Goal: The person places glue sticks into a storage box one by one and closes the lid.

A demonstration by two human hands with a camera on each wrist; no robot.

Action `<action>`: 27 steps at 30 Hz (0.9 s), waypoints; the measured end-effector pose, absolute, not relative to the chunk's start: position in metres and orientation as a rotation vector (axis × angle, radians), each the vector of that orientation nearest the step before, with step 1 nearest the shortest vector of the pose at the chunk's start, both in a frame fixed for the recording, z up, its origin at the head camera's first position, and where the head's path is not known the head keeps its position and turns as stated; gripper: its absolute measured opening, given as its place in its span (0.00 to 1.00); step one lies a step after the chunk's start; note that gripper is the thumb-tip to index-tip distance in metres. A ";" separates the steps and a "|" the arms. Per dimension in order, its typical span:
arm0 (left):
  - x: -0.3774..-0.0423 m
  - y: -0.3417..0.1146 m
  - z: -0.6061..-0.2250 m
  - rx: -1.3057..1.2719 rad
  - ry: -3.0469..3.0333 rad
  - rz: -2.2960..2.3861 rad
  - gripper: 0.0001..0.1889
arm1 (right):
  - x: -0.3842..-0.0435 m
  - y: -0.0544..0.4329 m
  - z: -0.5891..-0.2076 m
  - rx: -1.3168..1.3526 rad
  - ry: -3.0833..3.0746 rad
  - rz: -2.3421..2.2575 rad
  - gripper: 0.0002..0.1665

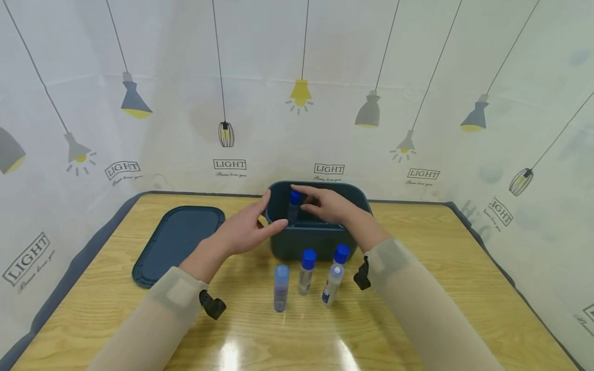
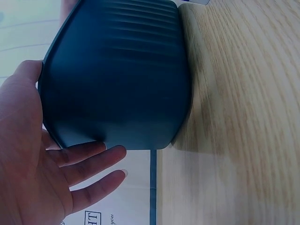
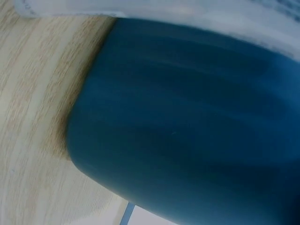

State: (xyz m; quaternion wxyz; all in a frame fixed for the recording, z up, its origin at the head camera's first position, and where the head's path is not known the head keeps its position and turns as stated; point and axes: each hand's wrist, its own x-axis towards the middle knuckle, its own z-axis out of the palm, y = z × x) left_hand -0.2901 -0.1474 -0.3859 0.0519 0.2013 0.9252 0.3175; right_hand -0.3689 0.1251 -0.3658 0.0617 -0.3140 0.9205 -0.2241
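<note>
A dark blue-green bin [image 1: 306, 246] stands at the back of the table. My left hand [image 1: 243, 226] rests on its left end, thumb along the near rim and the other fingers spread by the side wall. In the left wrist view, the thumb [image 2: 29, 71] touches the rim and two fingers extend free below the bin [image 2: 122, 75]. Over the bin's opening, my right hand [image 1: 331, 205] pinches a small blue-capped bottle [image 1: 295, 198] near its cap; the lower bottle is partly hidden inside. The right wrist view shows the bin wall [image 3: 178, 122], but not the hand.
In front of the bin stand several small bottles: one with a light blue cap [image 1: 280, 288], one with a dark blue cap [image 1: 306, 273], one with a clear cap [image 1: 332, 286], another blue cap [image 1: 341, 253] behind it. A dark blue lid [image 1: 178, 242] lies at left.
</note>
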 end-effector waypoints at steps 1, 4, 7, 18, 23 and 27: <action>-0.290 -0.147 -0.386 0.612 2.814 0.966 0.56 | -0.368 0.125 -0.365 -0.954 2.765 -0.674 0.40; -0.289 -0.148 -0.385 0.610 2.813 0.964 0.57 | -0.367 0.125 -0.365 -0.956 2.723 -0.669 0.43; -0.289 -0.147 -0.384 0.611 2.815 0.957 0.57 | -0.366 0.125 -0.364 -0.946 2.713 -0.669 0.44; -0.289 -0.147 -0.383 0.606 2.820 0.954 0.57 | -0.366 0.126 -0.365 -0.959 2.783 -0.686 0.40; -0.289 -0.147 -0.384 0.604 2.822 0.952 0.57 | -0.366 0.126 -0.365 -0.944 2.800 -0.700 0.38; -0.289 -0.147 -0.385 0.605 2.821 0.958 0.57 | -0.367 0.126 -0.365 -0.945 2.811 -0.704 0.35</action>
